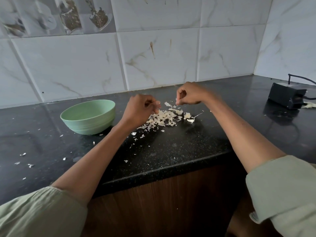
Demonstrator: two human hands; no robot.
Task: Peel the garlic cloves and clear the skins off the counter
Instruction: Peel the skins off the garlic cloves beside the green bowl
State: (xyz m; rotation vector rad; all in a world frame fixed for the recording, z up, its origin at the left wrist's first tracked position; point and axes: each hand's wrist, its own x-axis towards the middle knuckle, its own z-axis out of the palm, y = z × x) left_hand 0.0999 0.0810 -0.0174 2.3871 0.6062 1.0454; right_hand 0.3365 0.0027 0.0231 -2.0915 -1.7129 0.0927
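Note:
A heap of pale garlic skins lies on the black counter, with a clove at its right edge. My left hand hovers over the heap's left side, fingers curled; a small pale piece shows at its fingertips, and I cannot tell whether it is a clove. My right hand is raised above the heap's far right, fingers curled and pinching a small bit of skin. A green bowl stands to the left of my left hand.
Loose skin flakes are scattered over the counter's left part. A black box with a cable sits at the far right, with a skin scrap beside it. The tiled wall rises behind; the counter's front edge runs below the heap.

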